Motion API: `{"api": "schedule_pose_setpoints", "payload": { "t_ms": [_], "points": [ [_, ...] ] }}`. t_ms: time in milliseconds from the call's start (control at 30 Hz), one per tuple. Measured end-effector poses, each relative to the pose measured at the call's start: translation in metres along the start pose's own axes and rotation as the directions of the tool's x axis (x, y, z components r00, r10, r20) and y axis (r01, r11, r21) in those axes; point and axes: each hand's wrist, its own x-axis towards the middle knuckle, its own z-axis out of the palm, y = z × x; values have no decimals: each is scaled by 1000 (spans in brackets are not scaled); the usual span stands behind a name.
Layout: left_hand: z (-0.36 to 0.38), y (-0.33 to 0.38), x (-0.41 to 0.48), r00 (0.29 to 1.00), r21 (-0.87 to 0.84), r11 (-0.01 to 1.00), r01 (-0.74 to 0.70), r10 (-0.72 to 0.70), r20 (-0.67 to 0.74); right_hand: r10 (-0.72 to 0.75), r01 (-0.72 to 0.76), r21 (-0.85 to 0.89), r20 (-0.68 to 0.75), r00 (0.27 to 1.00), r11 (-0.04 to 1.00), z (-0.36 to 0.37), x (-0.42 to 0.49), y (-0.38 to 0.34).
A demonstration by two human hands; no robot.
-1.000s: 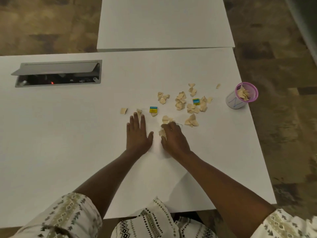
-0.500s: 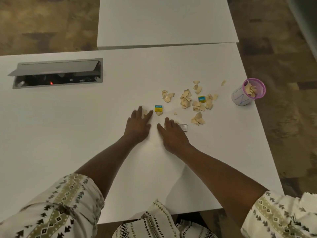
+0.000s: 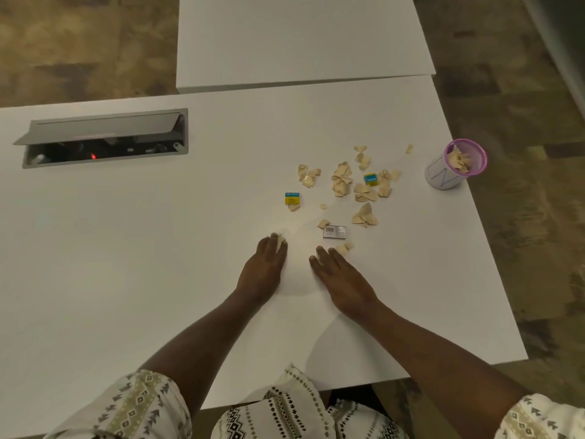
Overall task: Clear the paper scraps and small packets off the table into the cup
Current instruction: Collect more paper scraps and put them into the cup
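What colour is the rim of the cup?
Pink-purple, on a white cup with blue scribbles; the head view shows it.

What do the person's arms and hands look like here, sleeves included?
Both hands, left and right, are bare: no gloves, and no rings or watch can be seen. Forearms are uncovered. The sleeves are white with beige bands and small black arrow-like motifs.

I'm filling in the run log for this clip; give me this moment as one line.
left hand: flat on table, scrap under fingertips | right hand: flat, scraps at fingertips | cup: upright, partly filled | packets: on table
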Motion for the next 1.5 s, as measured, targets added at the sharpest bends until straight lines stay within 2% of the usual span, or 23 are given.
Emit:
{"api": "schedule_pose_setpoints", "payload": {
  "t_ms": [100,200,300,400,467,500,567,633,700,833,900,967,1067,1133,1267,1367,1500],
  "points": [
    [-3,6,-3,1000,4,1000,-12,12,14,3,-3,-5,-74,997,1000,-4,-5,6],
    [-2,12,-5,999,21,999,-41,41,25,-1,1,-4,-51,999,1000,-9,-6,10],
    [0,22,-8,997,35,996,-77,77,-23,8,-8,-10,-47,999,1000,-11,-10,16],
    [3,36,-11,994,14,996,-88,89,-60,61,-58,77,-30,998,995,-10,-17,24],
    [5,46,-10,998,-31,999,-31,30,-57,150,-143,224,-13,989,964,-8,-22,31],
    [7,50,-9,999,-55,998,12,-15,-49,222,-200,341,-28,975,919,-9,-23,34],
    [9,59,-7,992,-134,986,95,-105,-70,414,-314,582,-43,909,750,-14,-26,43],
    [9,69,-5,975,-271,949,161,-196,-107,576,-407,739,31,817,537,-23,-30,55],
    [9,79,-4,955,-396,897,197,-267,-131,661,-446,827,125,740,343,-31,-35,66],
    [6,105,4,908,-580,769,270,-404,-113,697,-419,908,313,646,-20,-43,-46,90],
    [3,119,11,889,-619,729,292,-445,-104,674,-371,911,390,627,-183,-50,-48,103],
    [-1,137,22,873,-639,706,304,-475,-108,657,-314,901,432,618,-298,-58,-49,117],
    [-14,165,41,855,-683,665,302,-506,-114,629,-227,885,452,633,-407,-70,-49,137],
    [-26,186,58,856,-715,643,273,-502,-125,623,-187,879,447,642,-438,-79,-48,154],
    [-53,227,97,881,-770,605,202,-455,-127,653,-125,877,435,620,-465,-101,-43,195],
    [-77,259,130,902,-782,608,139,-404,-153,697,-12,876,392,600,-482,-125,-35,229],
    [-110,301,177,916,-793,605,69,-353,-189,762,81,877,362,538,-474,-154,-20,273]
  ]
}}
